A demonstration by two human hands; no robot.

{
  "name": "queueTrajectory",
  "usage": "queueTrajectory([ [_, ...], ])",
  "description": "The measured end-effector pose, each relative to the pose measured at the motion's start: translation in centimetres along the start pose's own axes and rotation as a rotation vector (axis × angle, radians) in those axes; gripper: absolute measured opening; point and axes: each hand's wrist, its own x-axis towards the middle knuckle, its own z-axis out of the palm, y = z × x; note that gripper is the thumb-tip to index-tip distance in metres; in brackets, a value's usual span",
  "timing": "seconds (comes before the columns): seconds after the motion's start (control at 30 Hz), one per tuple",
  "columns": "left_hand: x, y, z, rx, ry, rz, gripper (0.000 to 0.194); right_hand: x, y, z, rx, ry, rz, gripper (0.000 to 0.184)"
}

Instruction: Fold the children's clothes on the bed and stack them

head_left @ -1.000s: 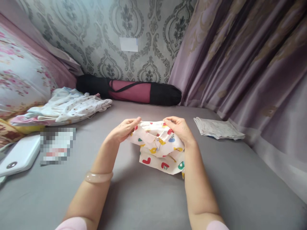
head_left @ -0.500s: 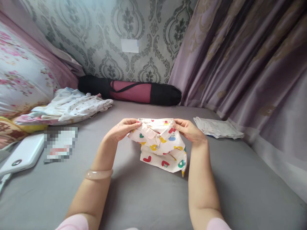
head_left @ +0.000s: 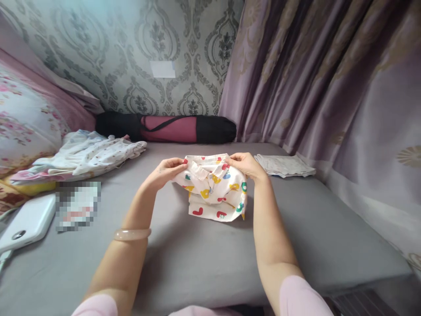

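A small white collared shirt (head_left: 213,186) with colourful printed shapes is held up by its collar end over the grey bed sheet (head_left: 197,263). My left hand (head_left: 167,170) pinches it at the left side of the collar, fingers closed. At the collar's right side my right hand (head_left: 245,164) pinches the cloth in the same way. The shirt's lower part hangs folded and seems to rest on the sheet; its underside is hidden. A pale bangle (head_left: 132,235) circles my left forearm.
On the left lie a heap of light clothes (head_left: 88,151), a white power bank (head_left: 29,221) with a cable and a blurred-out packet (head_left: 79,206). A folded cloth (head_left: 284,166) lies at the right. Against the wall rests a long black and maroon bag (head_left: 167,128).
My right hand has shifted its hold outward along the collar, spreading it wider between both hands. The view has turned slightly right, and the shirt sits a little higher in it.
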Motion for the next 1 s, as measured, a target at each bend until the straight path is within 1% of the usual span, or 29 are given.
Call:
queueTrajectory([
  [0.07, -0.3, 0.5, -0.9, 0.033, -0.098, 0.010, 0.049, -0.2, -0.5, -0.6, -0.033, -0.075, 0.009, 0.036],
  [0.13, -0.6, 0.9, -1.7, 0.103, -0.195, 0.008, 0.047, -0.5, -1.0, -1.2, -0.061, -0.149, 0.004, 0.036],
  [0.17, -0.9, 1.0, -2.1, 0.143, -0.220, 0.007, 0.045, -0.6, -1.3, -1.4, -0.074, -0.182, 0.005, 0.036],
  [0.23, -1.3, 1.2, -2.7, 0.214, -0.210, 0.023, 0.041, -1.0, -1.7, -1.7, -0.107, -0.240, 0.017, 0.035],
  [0.3, -1.6, 1.4, -2.9, 0.237, -0.167, 0.071, 0.039, -1.3, -2.2, -1.9, -0.161, -0.290, 0.023, 0.032],
  [0.37, -1.7, 2.0, -2.7, 0.214, -0.120, 0.158, 0.040, -1.4, -2.9, -1.9, -0.221, -0.287, -0.010, 0.030],
  [0.4, -1.7, 2.6, -2.4, 0.212, -0.079, 0.219, 0.041, -1.4, -3.4, -1.9, -0.248, -0.260, -0.056, 0.029],
  [0.43, -1.7, 3.4, -2.1, 0.227, -0.012, 0.293, 0.041, -1.4, -4.1, -1.8, -0.279, -0.214, -0.129, 0.028],
  [0.5, -1.8, 5.5, -1.5, 0.328, 0.198, 0.454, 0.039, -1.4, -5.7, -1.7, -0.385, -0.060, -0.336, 0.025],
  [0.57, -2.0, 8.1, -1.1, 0.500, 0.424, 0.596, 0.035, -1.5, -7.5, -1.6, -0.550, 0.127, -0.539, 0.022],
  [0.6, -2.1, 9.4, -1.0, 0.589, 0.511, 0.654, 0.033, -1.5, -8.3, -1.5, -0.633, 0.217, -0.612, 0.022],
  [0.67, -2.2, 11.6, -1.0, 0.751, 0.611, 0.751, 0.031, -1.5, -9.6, -1.5, -0.752, 0.344, -0.696, 0.023],
  [0.7, -2.0, 12.5, -1.2, 0.815, 0.629, 0.790, 0.030, -1.5, -10.0, -1.6, -0.783, 0.380, -0.721, 0.024],
  [0.73, -1.8, 13.2, -1.4, 0.864, 0.628, 0.821, 0.029, -1.3, -10.3, -1.6, -0.799, 0.403, -0.739, 0.024],
  [0.8, -1.3, 14.2, -1.9, 0.910, 0.581, 0.850, 0.028, -1.0, -10.8, -1.6, -0.785, 0.414, -0.750, 0.025],
  [0.87, -1.0, 14.9, -2.6, 0.848, 0.499, 0.818, 0.027, -1.0, -11.3, -1.9, -0.691, 0.359, -0.724, 0.025],
  [0.93, -1.5, 15.5, -3.4, 0.651, 0.423, 0.741, 0.027, -1.5, -12.1, -2.3, -0.506, 0.213, -0.672, 0.029],
  [1.0, -2.7, 16.1, -4.2, 0.384, 0.338, 0.656, 0.031, -2.4, -13.1, -3.0, -0.279, 0.019, -0.603, 0.037],
])
